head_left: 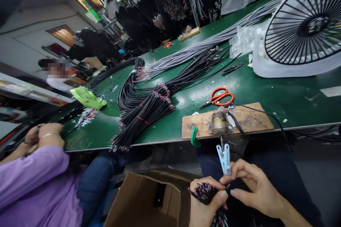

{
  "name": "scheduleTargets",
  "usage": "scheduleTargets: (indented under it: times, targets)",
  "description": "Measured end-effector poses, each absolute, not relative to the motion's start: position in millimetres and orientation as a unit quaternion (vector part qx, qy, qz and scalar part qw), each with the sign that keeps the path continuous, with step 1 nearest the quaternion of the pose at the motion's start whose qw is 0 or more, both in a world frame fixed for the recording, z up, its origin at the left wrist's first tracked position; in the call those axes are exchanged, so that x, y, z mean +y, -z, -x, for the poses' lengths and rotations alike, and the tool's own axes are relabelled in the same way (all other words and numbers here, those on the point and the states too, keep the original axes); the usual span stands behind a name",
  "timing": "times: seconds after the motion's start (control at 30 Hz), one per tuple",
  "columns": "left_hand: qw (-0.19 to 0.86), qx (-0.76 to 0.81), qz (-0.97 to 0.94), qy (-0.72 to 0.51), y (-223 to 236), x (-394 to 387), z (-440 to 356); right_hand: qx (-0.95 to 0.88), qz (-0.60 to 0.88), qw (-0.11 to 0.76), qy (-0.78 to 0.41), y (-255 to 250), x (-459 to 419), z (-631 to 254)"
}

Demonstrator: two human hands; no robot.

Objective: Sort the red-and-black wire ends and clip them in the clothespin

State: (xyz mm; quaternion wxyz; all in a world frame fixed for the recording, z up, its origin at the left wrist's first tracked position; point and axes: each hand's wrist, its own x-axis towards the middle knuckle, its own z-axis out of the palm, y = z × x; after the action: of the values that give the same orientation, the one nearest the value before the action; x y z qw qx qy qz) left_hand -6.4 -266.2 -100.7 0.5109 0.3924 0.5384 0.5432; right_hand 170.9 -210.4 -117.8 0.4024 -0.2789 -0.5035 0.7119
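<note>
Held wire bundle [204,192] partly hidden by left hand [204,207] — fan [314,25] cut off at right.

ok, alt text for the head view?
The left hand grips a bundle of dark wires; the right hand is beside it, just below a light blue clothespin. On the green table are a wooden board, orange-handled scissors, black cables, grey cables and a fan. A co-worker in purple is at left.

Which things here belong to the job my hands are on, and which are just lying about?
Likely part of the job:
- wires in the left hand
- blue peg by the right hand
- metal cylinder on the board

Seemingly just lying about:
- orange scissors
- black-grilled fan
- clear plastic
</note>
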Motion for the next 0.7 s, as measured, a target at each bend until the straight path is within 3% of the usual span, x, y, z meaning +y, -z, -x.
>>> scheduleTargets:
  times: [0.17,0.33,0.47,0.57,0.7]
  targets:
    - [0.586,0.543,-0.327,-0.505,109.0,-269.7,1.2,-0.638,0.317,0.476,-0.516,110.4,-217.2,-163.8]
    - [0.587,0.529,-0.328,-0.518,108.8,-267.6,0.3,-0.714,0.3,0.513,-0.37,114.0,-218.6,-160.7]
    - [0.601,0.504,-0.311,-0.537,113.1,-271.6,2.6,-0.673,0.433,0.53,-0.282,123.7,-210.8,-168.1]
    - [0.609,0.496,-0.296,-0.544,115.5,-272.9,4.7,-0.642,0.466,0.493,-0.358,122.3,-206.2,-171.6]
    - [0.613,0.492,-0.311,-0.534,113.3,-269.3,3.7,-0.668,0.357,0.427,-0.494,108.3,-207.9,-164.8]
